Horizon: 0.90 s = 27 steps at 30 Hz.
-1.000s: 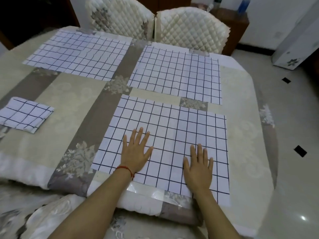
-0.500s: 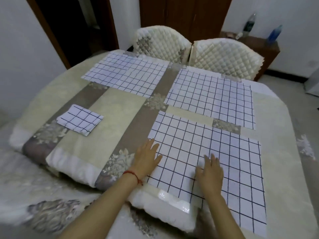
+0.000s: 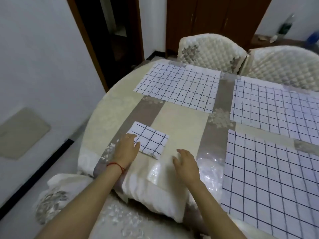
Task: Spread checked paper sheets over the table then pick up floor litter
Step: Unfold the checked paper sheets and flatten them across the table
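Three checked paper sheets lie flat on the table (image 3: 179, 121): one at the far side (image 3: 179, 87), one at the far right (image 3: 276, 109) and one at the near right (image 3: 269, 180). A small folded checked sheet (image 3: 151, 140) lies near the table's left edge. My left hand (image 3: 126, 149), with a red string at the wrist, has its fingers on the folded sheet's near left corner. My right hand (image 3: 185, 163) hovers open over the tablecloth just right of the folded sheet, holding nothing.
Two quilted white chairs (image 3: 212, 50) (image 3: 283, 66) stand at the table's far side. A chair cushion (image 3: 57, 195) sits below the near left edge. A dark doorway (image 3: 110, 31) and a white wall lie to the left. Bottles (image 3: 284, 26) stand on a cabinet at the back right.
Both hands left the near right sheet and moved left toward the folded sheet. My left hand now touches it. The view swung left.
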### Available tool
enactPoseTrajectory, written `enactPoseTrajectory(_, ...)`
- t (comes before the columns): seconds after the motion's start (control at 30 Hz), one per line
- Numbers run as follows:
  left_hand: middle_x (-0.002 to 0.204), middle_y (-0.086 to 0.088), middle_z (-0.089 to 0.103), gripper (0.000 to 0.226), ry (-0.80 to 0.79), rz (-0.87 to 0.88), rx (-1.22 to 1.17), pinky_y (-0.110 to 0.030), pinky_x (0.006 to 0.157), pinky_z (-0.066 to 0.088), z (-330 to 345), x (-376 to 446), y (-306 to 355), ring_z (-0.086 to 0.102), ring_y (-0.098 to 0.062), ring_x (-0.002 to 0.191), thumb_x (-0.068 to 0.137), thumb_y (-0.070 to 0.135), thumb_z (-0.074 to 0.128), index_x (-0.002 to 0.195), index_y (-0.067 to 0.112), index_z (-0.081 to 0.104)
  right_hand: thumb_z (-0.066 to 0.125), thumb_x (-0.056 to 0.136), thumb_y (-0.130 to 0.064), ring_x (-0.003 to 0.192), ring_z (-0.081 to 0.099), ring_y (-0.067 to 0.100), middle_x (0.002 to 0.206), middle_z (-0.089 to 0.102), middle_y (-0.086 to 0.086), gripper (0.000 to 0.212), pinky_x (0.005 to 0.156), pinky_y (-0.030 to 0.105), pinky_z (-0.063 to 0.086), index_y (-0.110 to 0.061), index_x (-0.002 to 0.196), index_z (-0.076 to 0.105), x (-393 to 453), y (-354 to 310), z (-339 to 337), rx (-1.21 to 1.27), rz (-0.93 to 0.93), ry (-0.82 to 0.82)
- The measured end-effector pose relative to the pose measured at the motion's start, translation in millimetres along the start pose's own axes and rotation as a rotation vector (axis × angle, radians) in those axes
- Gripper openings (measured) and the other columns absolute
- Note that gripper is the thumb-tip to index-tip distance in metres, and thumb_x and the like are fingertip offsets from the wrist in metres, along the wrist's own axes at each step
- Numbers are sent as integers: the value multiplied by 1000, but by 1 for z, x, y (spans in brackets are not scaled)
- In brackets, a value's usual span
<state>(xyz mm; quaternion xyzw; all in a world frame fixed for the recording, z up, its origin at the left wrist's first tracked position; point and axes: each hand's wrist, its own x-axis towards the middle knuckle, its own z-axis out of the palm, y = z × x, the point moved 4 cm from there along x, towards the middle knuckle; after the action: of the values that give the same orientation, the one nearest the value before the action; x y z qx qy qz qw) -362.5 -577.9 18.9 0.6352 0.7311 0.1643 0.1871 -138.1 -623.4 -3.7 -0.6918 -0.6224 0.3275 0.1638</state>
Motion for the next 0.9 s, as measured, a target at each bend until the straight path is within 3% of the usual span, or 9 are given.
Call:
enactPoseTrajectory(0.17,129,-21,53,42,-10,-127,-85,-42,99,38,-1,31,-40,45,-36,120,89,23,55,125,2,51,43,92,-32,118,47,25,124,53,10,40,96,36,39,-13,127,50,29,-35,33,136,250,80)
enactPoseTrajectory(0.33,126,-23,53,42,13,-214,-164,-41,100,38,7,50,-50,46,-37,118,85,20,60,122,2,53,51,88,-38,101,56,28,109,59,10,35,88,37,46,-8,105,60,45,-52,52,164,388,110)
enactPoseTrajectory(0.43,126,-23,53,41,-14,-276,-318,-37,94,42,12,56,-53,51,-36,113,83,11,62,122,1,54,57,85,-33,94,57,27,100,60,9,30,80,34,46,-7,100,58,49,-56,60,190,430,115)
enactPoseTrajectory(0.53,115,-22,63,31,-6,-314,-461,-29,76,42,10,59,-59,57,-28,91,82,4,60,112,-1,60,58,83,-22,75,52,20,86,57,4,14,63,28,41,-9,87,54,50,-57,61,271,439,159)
enactPoseTrajectory(0.67,112,-19,65,30,-6,-357,-489,-28,76,41,7,57,-71,59,-32,99,82,4,59,111,3,62,58,83,-16,63,46,11,73,53,-3,7,53,19,34,-11,80,53,48,-59,57,442,389,233)
enactPoseTrajectory(0.73,110,-20,65,29,9,-340,-469,-29,75,43,3,55,-72,60,-32,96,81,3,59,109,3,62,59,82,-15,62,48,7,70,54,-6,5,53,17,35,-13,79,55,46,-62,53,491,369,262)
enactPoseTrajectory(0.83,118,-19,57,36,-1,-227,-359,-37,88,47,-3,50,-63,55,-33,106,80,6,62,116,5,59,63,79,-14,61,51,2,65,56,-9,12,53,10,39,-20,72,56,43,-70,45,586,343,279)
enactPoseTrajectory(0.9,121,-13,57,34,-60,-106,-413,-28,91,42,-6,42,-45,53,-27,111,82,12,64,116,7,59,66,78,-14,60,53,9,64,59,-6,14,61,18,45,-20,69,57,41,-77,40,674,322,254)
